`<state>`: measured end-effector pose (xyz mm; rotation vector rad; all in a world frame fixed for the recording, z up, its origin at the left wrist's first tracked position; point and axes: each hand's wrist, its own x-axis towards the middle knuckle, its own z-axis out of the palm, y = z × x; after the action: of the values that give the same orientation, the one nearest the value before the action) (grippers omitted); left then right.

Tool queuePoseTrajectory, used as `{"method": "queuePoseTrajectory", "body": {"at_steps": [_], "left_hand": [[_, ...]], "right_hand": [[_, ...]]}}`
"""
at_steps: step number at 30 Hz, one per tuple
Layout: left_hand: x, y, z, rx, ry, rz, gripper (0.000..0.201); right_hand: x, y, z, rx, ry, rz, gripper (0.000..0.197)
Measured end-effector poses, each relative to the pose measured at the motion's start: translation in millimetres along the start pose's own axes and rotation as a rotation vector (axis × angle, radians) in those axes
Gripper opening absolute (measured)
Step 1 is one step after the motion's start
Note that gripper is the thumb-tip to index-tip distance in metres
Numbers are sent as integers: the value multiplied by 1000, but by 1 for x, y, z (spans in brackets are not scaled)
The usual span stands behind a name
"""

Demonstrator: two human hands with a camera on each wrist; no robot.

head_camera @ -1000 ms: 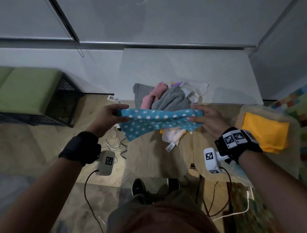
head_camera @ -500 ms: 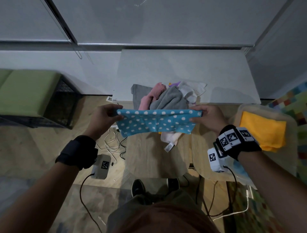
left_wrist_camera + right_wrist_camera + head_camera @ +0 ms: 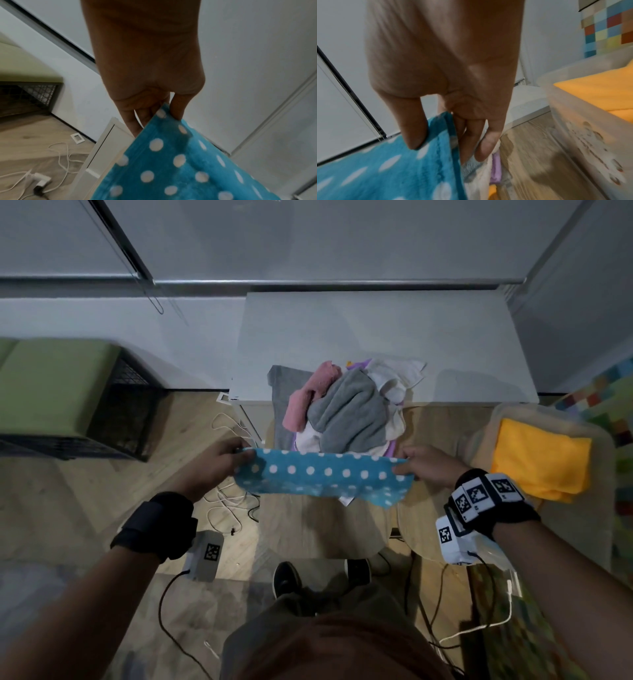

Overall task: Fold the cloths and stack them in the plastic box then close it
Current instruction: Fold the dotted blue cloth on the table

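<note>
My left hand point(image 3: 219, 465) and right hand point(image 3: 428, 467) each pinch an end of the polka-dot cloth point(image 3: 322, 479), held taut mid-fold; next, I judge, bring the ends together.

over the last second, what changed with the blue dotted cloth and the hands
Both hands drew the blue dotted cloth toward the person, off the front of the cloth pile, and pulled it straighter between them. The left hand and right hand kept pinching its two ends; nothing was let go. The pile, the plastic box and the folded yellow cloth in it stayed put.
</note>
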<state>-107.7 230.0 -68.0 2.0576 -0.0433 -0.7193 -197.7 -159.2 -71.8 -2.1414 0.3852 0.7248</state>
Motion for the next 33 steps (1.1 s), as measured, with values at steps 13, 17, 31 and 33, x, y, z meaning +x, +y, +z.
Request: {"method": "queuePoseTrajectory", "body": {"at_steps": [13,17,31,33], "left_hand": [[59,-102,110,246,303,-219,23],[77,-114,133,194,396,-251,33],[85,-147,153,-8,275,-457,45],[79,-149,148,-107,310,-422,49]], "right_hand": [[76,77,103,-113,177,207,28],[96,89,121,-15,337,223,35],[98,122,141,375,280,434,37],[95,125,141,409,279,442,36]]}}
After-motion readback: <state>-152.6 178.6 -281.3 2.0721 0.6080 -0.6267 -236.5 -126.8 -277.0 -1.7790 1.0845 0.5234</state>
